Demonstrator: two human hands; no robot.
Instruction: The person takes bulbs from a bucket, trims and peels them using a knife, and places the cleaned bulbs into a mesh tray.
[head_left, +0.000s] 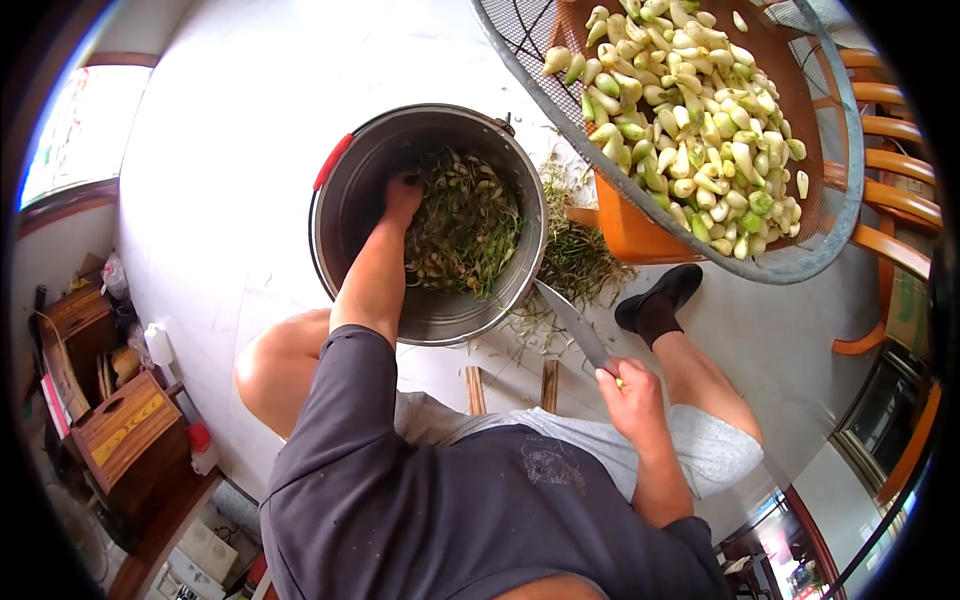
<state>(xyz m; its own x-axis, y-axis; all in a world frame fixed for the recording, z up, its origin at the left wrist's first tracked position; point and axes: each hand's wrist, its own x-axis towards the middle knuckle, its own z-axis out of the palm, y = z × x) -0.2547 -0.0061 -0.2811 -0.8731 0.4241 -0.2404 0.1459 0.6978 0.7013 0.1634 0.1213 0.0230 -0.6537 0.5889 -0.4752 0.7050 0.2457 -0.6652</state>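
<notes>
At four o'clock from the bucket (352, 225), my right hand (634, 404) grips the stiff-looking knife (580, 330) by its handle (620, 383), the safe hold; whether my left hand (403, 204) grips, I can't tell.

The single head-worn camera looks steeply down and forward through a wide, curving lens whose round edge leaves the corners black. Nearest, filling six o'clock, is the wearer's dark grey short-sleeved cloth shirt (430, 510). The round, deep, grey metal bucket (358, 200) lies farther off, just from centre toward eleven o'clock, seen into from above. The top edge cuts the grey-rimmed oval mesh basket (848, 140) at half past one.
</notes>
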